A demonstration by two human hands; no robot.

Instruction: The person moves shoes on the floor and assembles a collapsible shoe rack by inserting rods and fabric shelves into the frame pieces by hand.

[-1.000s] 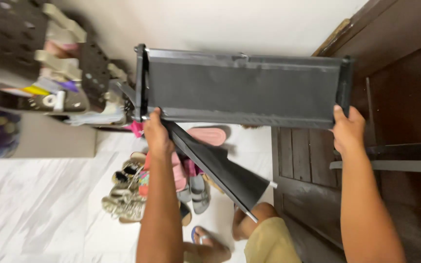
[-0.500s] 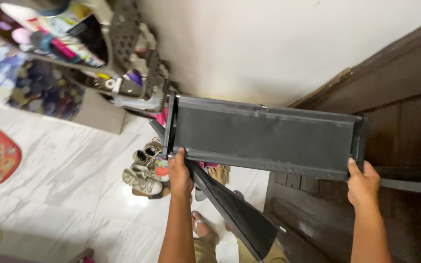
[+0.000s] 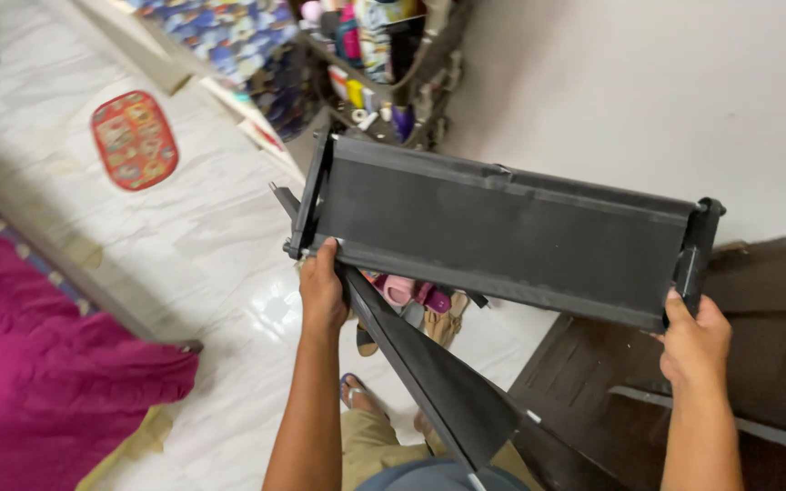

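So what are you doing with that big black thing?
A person holds a black fabric shoe rack up off the floor, the left hand gripping one end and the right hand the other. A lower black shelf panel hangs down loose. Sandals lie on the white marble floor underneath.

Rack (image 3: 502, 232) above shoes (image 3: 416, 295) — shelf unit (image 3: 384, 64) behind.

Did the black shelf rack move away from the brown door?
Yes. The black shelf rack has swung left, away from the brown door; both hands grip its ends.
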